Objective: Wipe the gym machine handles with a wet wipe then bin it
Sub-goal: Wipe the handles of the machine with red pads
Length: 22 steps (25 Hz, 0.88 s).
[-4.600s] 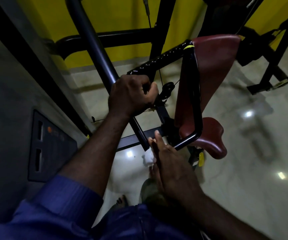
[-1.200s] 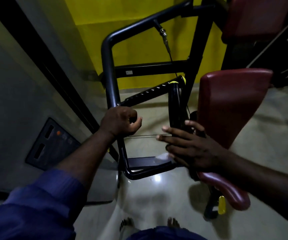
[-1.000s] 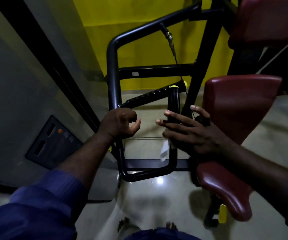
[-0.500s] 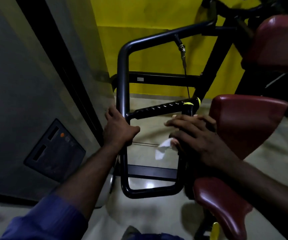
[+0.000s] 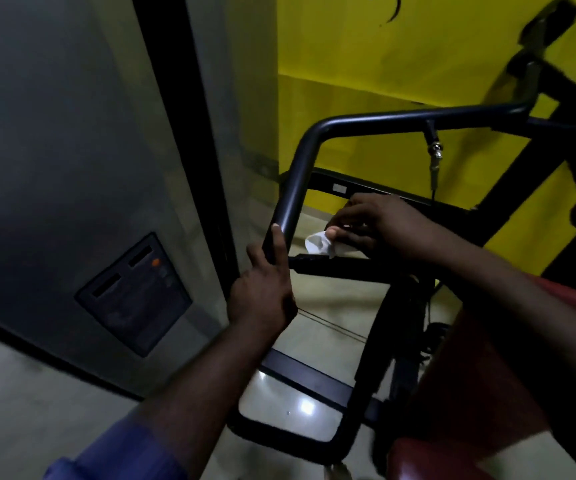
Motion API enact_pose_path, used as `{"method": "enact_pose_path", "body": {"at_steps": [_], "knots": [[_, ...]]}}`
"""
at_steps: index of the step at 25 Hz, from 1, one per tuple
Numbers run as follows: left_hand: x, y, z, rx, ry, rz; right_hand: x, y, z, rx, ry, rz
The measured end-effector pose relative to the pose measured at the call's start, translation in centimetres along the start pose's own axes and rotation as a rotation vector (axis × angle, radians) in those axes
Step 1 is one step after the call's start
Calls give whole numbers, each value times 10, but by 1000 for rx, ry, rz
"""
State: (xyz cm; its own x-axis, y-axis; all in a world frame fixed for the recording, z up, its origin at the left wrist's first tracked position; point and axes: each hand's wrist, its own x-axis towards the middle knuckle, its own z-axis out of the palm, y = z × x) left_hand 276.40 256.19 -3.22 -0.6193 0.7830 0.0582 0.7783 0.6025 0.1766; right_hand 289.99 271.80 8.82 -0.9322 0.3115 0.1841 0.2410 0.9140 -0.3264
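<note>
— What's different?
— The right hand (image 5: 380, 223) has left the upright handle and slid along the holed bar (image 5: 349, 270) toward the frame (image 5: 293, 188). The left hand (image 5: 262, 299) stays wrapped on that frame (forefinger straight up the tube).
— And the wipe?
— The wipe (image 5: 318, 243) is pinched under the right thumb, bunched at the fingertips, low against the bar, between both hands.
</note>
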Motion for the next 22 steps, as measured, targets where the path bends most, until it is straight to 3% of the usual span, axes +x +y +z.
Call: {"method": "enact_pose_path", "body": {"at_steps": [3,6,8,9,12,16,19,22], "knots": [[3,-2,-2,-69,-50,-86,36,22,2,102,-85,-19],[17,-28,-5,-585,-198,-453,61,38,17,129,-159,-96],[12,-33,-3,-831,-268,-538,73,42,31,127,-238,-204],[8,-30,-2,-845,-259,-560,75,41,37,144,-305,-264],[-5,-12,-1,-576,-163,-569,67,42,33,146,-421,-395],[-19,-1,16,-117,25,-516,40,49,15,12,-453,-398],[-20,0,22,-103,62,-511,53,39,29,-18,-391,-321],[-26,-9,16,-298,11,-513,74,23,47,0,-339,-305]]}}
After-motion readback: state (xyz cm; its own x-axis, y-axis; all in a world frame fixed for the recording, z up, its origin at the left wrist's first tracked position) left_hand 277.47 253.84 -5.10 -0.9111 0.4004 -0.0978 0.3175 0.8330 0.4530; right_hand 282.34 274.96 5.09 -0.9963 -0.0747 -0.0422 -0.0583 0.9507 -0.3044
